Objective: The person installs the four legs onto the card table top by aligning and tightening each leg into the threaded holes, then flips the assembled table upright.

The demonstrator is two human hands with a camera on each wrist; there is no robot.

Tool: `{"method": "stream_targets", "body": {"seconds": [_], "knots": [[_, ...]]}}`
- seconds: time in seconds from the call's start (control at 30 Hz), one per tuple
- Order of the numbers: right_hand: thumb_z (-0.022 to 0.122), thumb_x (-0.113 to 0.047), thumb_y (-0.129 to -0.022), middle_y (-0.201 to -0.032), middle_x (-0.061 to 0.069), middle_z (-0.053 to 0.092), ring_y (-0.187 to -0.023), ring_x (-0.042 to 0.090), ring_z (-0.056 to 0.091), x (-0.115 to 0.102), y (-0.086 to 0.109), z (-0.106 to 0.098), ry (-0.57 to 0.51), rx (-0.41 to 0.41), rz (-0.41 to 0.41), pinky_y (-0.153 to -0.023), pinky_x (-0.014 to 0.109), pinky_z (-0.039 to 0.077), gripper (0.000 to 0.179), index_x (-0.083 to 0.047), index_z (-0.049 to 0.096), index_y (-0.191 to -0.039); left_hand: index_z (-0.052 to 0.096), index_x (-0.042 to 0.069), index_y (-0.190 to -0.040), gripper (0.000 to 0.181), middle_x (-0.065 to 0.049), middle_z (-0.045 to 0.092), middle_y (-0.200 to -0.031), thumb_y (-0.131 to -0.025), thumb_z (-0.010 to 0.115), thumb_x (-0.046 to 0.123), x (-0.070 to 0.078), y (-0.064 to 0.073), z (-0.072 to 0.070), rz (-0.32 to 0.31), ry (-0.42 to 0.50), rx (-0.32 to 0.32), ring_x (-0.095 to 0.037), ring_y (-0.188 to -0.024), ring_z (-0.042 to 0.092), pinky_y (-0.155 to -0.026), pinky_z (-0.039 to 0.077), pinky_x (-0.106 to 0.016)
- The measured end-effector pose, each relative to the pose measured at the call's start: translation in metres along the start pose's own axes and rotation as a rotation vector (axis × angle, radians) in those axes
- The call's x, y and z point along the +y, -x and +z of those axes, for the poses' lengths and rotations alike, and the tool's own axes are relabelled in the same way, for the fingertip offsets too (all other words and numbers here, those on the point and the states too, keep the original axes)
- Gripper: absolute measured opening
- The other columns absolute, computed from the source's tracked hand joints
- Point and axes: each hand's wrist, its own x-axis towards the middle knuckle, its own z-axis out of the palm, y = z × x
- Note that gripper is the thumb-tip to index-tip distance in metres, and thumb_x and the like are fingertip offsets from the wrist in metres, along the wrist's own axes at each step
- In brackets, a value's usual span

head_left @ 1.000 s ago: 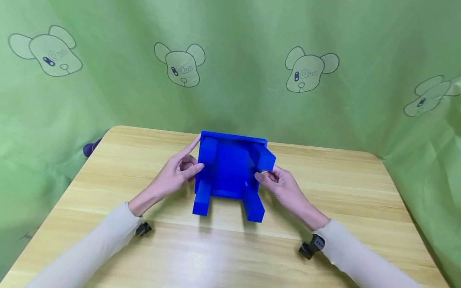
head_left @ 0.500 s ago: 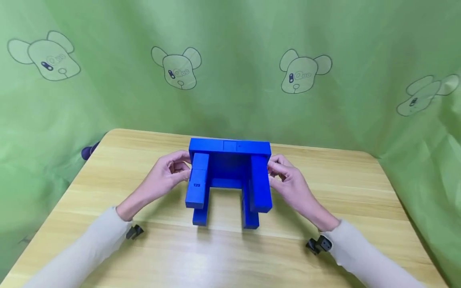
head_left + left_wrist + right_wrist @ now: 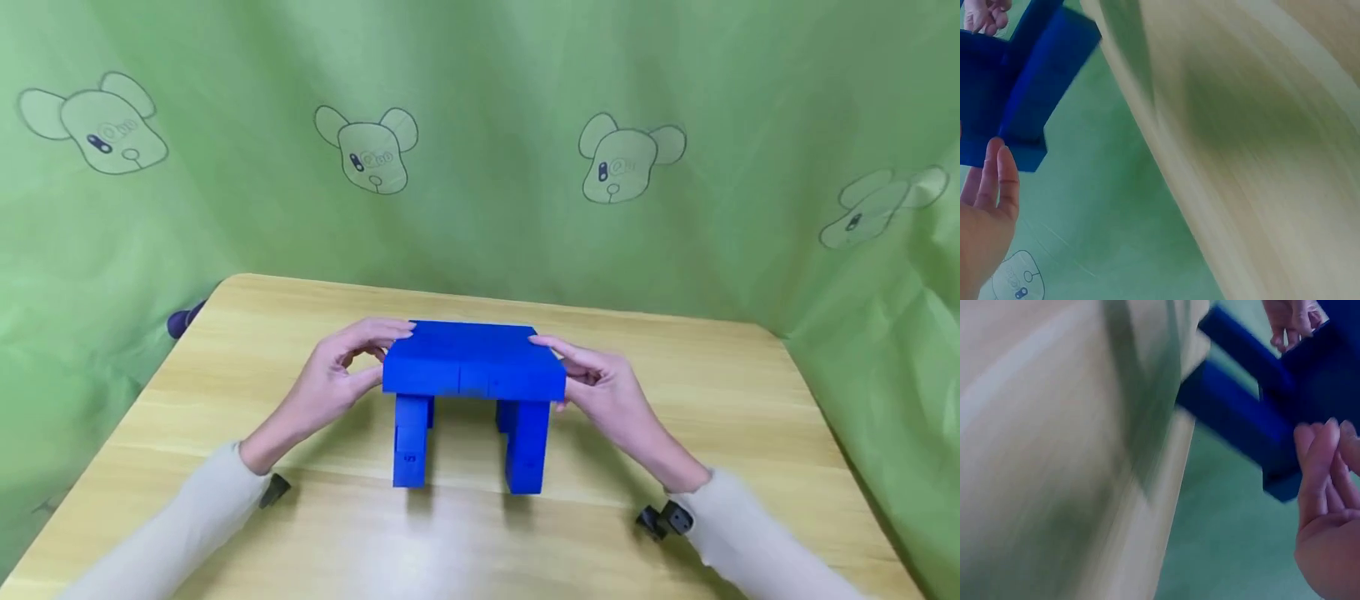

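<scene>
A small blue stool (image 3: 472, 354) with a square top is held upright between my two hands, its flat top facing up and its legs pointing down over the wooden table (image 3: 712, 417). My left hand (image 3: 326, 375) grips the left edge of the top, fingertips on the upper face and thumb at the near side. On the opposite edge my right hand (image 3: 611, 392) grips the same way, index fingertip on top. Both wrist views show the stool's underside and legs (image 3: 1229, 412), with fingers (image 3: 994, 169) touching beneath the top. The far legs are mostly hidden in the head view.
A green curtain (image 3: 480, 217) printed with bear heads hangs behind and along both sides of the table. A dark purple object (image 3: 182, 322) pokes out past the table's left back edge. Small black devices (image 3: 666, 521) sit at both wrists.
The stool has been tipped from showing its underside and legs toward me to standing upright, top face up. Both hands turned with it and keep their hold on its sides.
</scene>
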Motion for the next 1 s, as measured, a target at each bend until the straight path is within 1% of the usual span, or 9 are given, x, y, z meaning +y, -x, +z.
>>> {"method": "stream_targets", "body": {"seconds": [0.07, 0.13, 0.33, 0.47, 0.57, 0.67, 0.77, 0.87, 1.0], "knots": [[0.071, 0.005, -0.103, -0.113, 0.010, 0.082, -0.093, 0.021, 0.080, 0.000, 0.003, 0.004, -0.027, 0.012, 0.011, -0.075, 0.028, 0.062, 0.045, -0.004, 0.069, -0.148, 0.073, -0.001, -0.131, 0.044, -0.020, 0.064, -0.143, -0.093, 0.068, -0.023, 0.000, 0.001, -0.001, 0.037, -0.001, 0.004, -0.023, -0.120, 0.066, -0.094, 0.058, -0.034], [0.072, 0.005, -0.103, -0.116, 0.010, 0.081, -0.107, 0.021, 0.079, 0.000, 0.006, 0.007, -0.041, 0.023, 0.033, -0.081, 0.027, 0.062, 0.045, -0.004, 0.069, -0.148, 0.075, -0.001, -0.128, 0.044, -0.022, 0.062, -0.134, -0.091, 0.070, -0.024, 0.000, 0.001, -0.001, 0.062, -0.015, 0.021, -0.024, -0.117, 0.062, -0.093, 0.057, -0.034], [0.072, 0.002, -0.104, -0.120, 0.008, 0.080, -0.111, 0.021, 0.076, -0.007, 0.013, 0.005, -0.059, 0.037, 0.162, -0.072, 0.023, 0.053, 0.046, -0.009, 0.069, -0.149, 0.077, 0.001, -0.130, 0.042, -0.011, 0.065, -0.090, -0.093, 0.070, -0.018, 0.003, 0.008, 0.004, -0.055, 0.033, 0.024, -0.020, -0.087, 0.064, -0.077, 0.054, -0.026], [0.065, -0.004, -0.109, -0.116, 0.004, 0.078, -0.095, 0.015, 0.070, -0.013, 0.016, 0.004, -0.123, 0.054, 0.290, -0.066, 0.023, 0.047, 0.042, -0.013, 0.070, -0.149, 0.072, -0.002, -0.135, 0.042, -0.016, 0.076, -0.109, -0.096, 0.071, -0.016, 0.006, 0.011, 0.007, -0.179, 0.138, -0.008, -0.022, -0.097, 0.076, -0.083, 0.062, -0.030], [0.055, -0.008, -0.112, -0.127, 0.008, 0.073, -0.100, 0.017, 0.071, -0.015, 0.015, 0.006, -0.284, 0.060, 0.357, -0.083, 0.026, 0.059, 0.041, -0.009, 0.067, -0.151, 0.067, -0.002, -0.142, 0.046, -0.021, 0.074, -0.125, -0.097, 0.070, -0.015, 0.006, 0.012, 0.010, -0.272, 0.220, -0.022, -0.025, -0.110, 0.076, -0.089, 0.063, -0.037], [0.055, -0.015, -0.115, -0.139, 0.004, 0.069, -0.114, 0.020, 0.073, -0.016, 0.014, 0.007, -0.436, 0.071, 0.390, -0.097, 0.037, 0.060, 0.040, -0.003, 0.063, -0.153, 0.063, -0.002, -0.147, 0.048, -0.022, 0.072, -0.129, -0.100, 0.066, -0.013, 0.006, 0.013, 0.014, -0.348, 0.284, -0.020, -0.027, -0.112, 0.076, -0.089, 0.064, -0.039], [0.066, -0.022, -0.112, -0.108, -0.002, 0.067, -0.094, 0.013, 0.068, -0.013, 0.013, 0.008, -0.477, 0.085, 0.399, -0.086, 0.030, 0.060, 0.045, -0.006, 0.063, -0.154, 0.060, -0.001, -0.150, 0.049, -0.024, 0.072, -0.130, -0.102, 0.061, -0.010, 0.006, 0.013, 0.016, -0.377, 0.335, -0.006, -0.029, -0.108, 0.076, -0.086, 0.065, -0.042], [0.070, -0.016, -0.110, -0.091, -0.003, 0.056, -0.077, 0.010, 0.054, -0.008, 0.013, 0.008, -0.491, 0.084, 0.393, -0.075, 0.025, 0.056, 0.052, -0.013, 0.058, -0.160, 0.054, -0.001, -0.156, 0.052, -0.026, 0.071, -0.131, -0.104, 0.061, -0.004, 0.007, 0.012, 0.019, -0.362, 0.352, -0.009, -0.029, -0.104, 0.076, -0.084, 0.065, -0.045], [0.066, -0.005, -0.109, -0.099, 0.000, 0.065, -0.077, 0.011, 0.059, -0.002, 0.013, 0.010, -0.513, 0.063, 0.356, -0.075, 0.025, 0.059, 0.066, -0.019, 0.045, -0.169, 0.044, 0.004, -0.166, 0.065, -0.022, 0.067, -0.126, -0.105, 0.067, 0.001, 0.007, 0.010, 0.020, -0.343, 0.362, -0.031, -0.022, -0.100, 0.074, -0.083, 0.065, -0.038]]}}
